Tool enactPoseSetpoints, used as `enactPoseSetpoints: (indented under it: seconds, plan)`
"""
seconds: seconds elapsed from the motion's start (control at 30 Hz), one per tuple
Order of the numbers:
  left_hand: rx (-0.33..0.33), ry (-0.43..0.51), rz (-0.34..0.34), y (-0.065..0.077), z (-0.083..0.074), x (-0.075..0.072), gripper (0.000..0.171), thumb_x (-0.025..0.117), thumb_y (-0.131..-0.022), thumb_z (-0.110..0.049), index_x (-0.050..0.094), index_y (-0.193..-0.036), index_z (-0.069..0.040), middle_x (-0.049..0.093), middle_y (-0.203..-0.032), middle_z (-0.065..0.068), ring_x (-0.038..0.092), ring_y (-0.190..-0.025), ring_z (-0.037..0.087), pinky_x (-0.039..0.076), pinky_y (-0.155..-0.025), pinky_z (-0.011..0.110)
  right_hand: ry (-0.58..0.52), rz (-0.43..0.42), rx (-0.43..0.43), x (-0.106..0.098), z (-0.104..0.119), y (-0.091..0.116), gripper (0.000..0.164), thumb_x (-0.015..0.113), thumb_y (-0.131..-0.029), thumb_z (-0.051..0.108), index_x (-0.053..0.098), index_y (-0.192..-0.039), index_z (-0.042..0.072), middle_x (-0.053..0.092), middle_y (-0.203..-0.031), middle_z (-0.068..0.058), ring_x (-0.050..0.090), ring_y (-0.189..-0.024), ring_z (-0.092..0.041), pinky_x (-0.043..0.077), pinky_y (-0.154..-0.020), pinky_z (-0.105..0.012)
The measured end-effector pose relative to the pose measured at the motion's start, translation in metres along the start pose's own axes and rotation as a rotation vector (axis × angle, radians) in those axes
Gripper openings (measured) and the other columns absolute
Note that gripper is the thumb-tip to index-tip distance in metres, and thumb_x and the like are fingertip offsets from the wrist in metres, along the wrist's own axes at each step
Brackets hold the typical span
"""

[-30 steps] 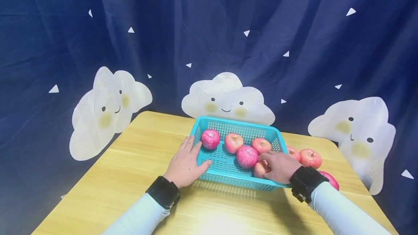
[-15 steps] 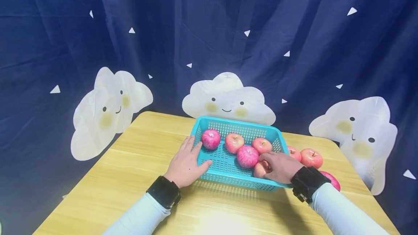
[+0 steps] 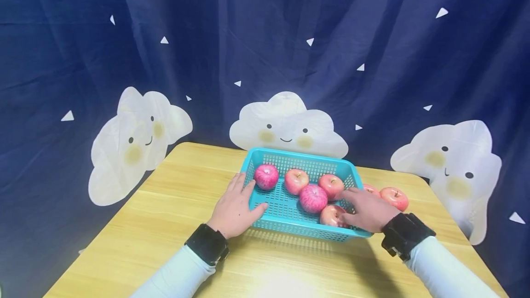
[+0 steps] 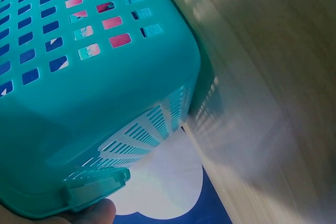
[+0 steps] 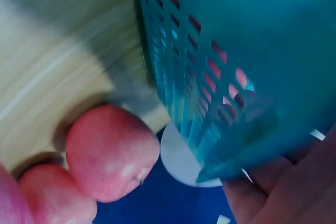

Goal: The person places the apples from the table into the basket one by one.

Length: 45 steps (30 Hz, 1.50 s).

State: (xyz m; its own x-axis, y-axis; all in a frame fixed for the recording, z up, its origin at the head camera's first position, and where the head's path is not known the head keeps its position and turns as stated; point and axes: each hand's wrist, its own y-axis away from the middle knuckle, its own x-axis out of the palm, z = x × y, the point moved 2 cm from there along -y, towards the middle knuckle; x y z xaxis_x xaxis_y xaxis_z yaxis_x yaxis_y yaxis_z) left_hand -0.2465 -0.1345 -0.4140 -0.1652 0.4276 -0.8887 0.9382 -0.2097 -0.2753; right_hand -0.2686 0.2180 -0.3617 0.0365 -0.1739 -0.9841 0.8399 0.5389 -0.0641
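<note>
While five apples (image 3: 313, 198) are sitting in the blue basket (image 3: 285, 225), the left hand (image 3: 235, 206) is resting on its side, fingers straight.
By the apple (image 3: 331, 215) in the near right corner, the right hand (image 3: 366, 210) is holding its fingers apart.

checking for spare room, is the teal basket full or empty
Neither: the basket is partly filled, with five apples visible inside and bare floor showing.
</note>
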Motion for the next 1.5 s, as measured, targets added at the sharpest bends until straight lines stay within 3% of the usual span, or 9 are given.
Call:
enactPoseSetpoints:
  seconds: [0.13,0.3,0.5,0.77,0.97,1.17,1.33,1.5]
  plan:
    - [0.004,0.000,-0.004,0.000,0.000,0.001,0.084,0.055,-0.093,-0.062,0.045,-0.152,-0.003,0.029,-0.162,0.021,0.019,-0.151,0.036,0.032,-0.114,0.054,-0.015,-0.058,0.032,-0.013,-0.011,0.008,0.045,0.076,-0.086,0.028,0.067,-0.128,0.013,0.066,-0.122,-0.007,0.063,-0.114,-0.032,0.052,-0.092,-0.056]
    - [0.006,0.004,-0.003,0.000,-0.001,0.000,0.084,0.055,-0.093,-0.062,0.044,-0.152,-0.002,0.028,-0.162,0.022,0.019,-0.151,0.037,0.032,-0.114,0.054,-0.026,-0.112,0.047,-0.028,-0.027,0.019,0.044,0.075,-0.089,0.025,0.065,-0.129,0.007,0.065,-0.124,-0.014,0.063,-0.113,-0.037,0.051,-0.092,-0.059]
    - [0.002,0.008,0.003,0.000,-0.001,-0.002,0.084,0.056,-0.093,-0.061,0.044,-0.152,-0.002,0.028,-0.162,0.022,0.020,-0.151,0.037,0.033,-0.114,0.055,-0.052,-0.101,0.123,-0.032,-0.046,0.024,0.045,0.071,-0.090,0.021,0.063,-0.131,0.004,0.062,-0.127,-0.021,0.060,-0.117,-0.043,0.047,-0.095,-0.063]
    - [-0.001,0.009,-0.003,0.001,-0.001,-0.002,0.083,0.056,-0.093,-0.060,0.045,-0.152,-0.003,0.029,-0.162,0.021,0.020,-0.151,0.037,0.032,-0.114,0.055,-0.039,-0.048,0.232,-0.017,-0.066,0.010,0.054,0.072,-0.087,0.024,0.060,-0.134,0.001,0.059,-0.129,-0.028,0.056,-0.118,-0.050,0.044,-0.094,-0.069]
    - [-0.008,0.013,0.003,0.002,-0.003,-0.003,0.083,0.056,-0.093,-0.060,0.045,-0.152,-0.003,0.029,-0.162,0.021,0.020,-0.151,0.037,0.032,-0.114,0.055,-0.027,-0.045,0.233,-0.002,-0.080,0.002,0.059,0.073,-0.088,0.027,0.058,-0.137,-0.002,0.059,-0.128,-0.031,0.054,-0.120,-0.053,0.043,-0.095,-0.070]
    - [-0.007,0.012,0.007,0.003,-0.003,-0.001,0.083,0.057,-0.093,-0.060,0.045,-0.152,-0.002,0.029,-0.161,0.021,0.021,-0.151,0.037,0.035,-0.112,0.056,-0.024,-0.037,0.259,0.015,-0.091,-0.002,0.063,0.076,-0.084,0.032,0.059,-0.137,0.001,0.060,-0.127,-0.030,0.057,-0.116,-0.051,0.045,-0.092,-0.069]
    - [-0.008,0.017,0.009,0.003,-0.003,-0.002,0.083,0.057,-0.093,-0.059,0.044,-0.152,-0.002,0.028,-0.162,0.022,0.020,-0.151,0.037,0.034,-0.113,0.056,0.030,-0.029,0.309,0.024,-0.095,-0.005,0.063,0.073,-0.085,0.037,0.060,-0.138,0.006,0.060,-0.128,-0.027,0.057,-0.117,-0.050,0.045,-0.091,-0.070]
    - [-0.005,0.022,0.005,0.002,-0.004,-0.003,0.083,0.058,-0.093,-0.059,0.044,-0.152,-0.002,0.029,-0.162,0.022,0.020,-0.151,0.037,0.033,-0.114,0.056,0.020,-0.014,0.341,0.027,-0.093,-0.006,0.061,0.071,-0.086,0.031,0.057,-0.139,0.004,0.056,-0.132,-0.031,0.055,-0.119,-0.053,0.046,-0.090,-0.070]
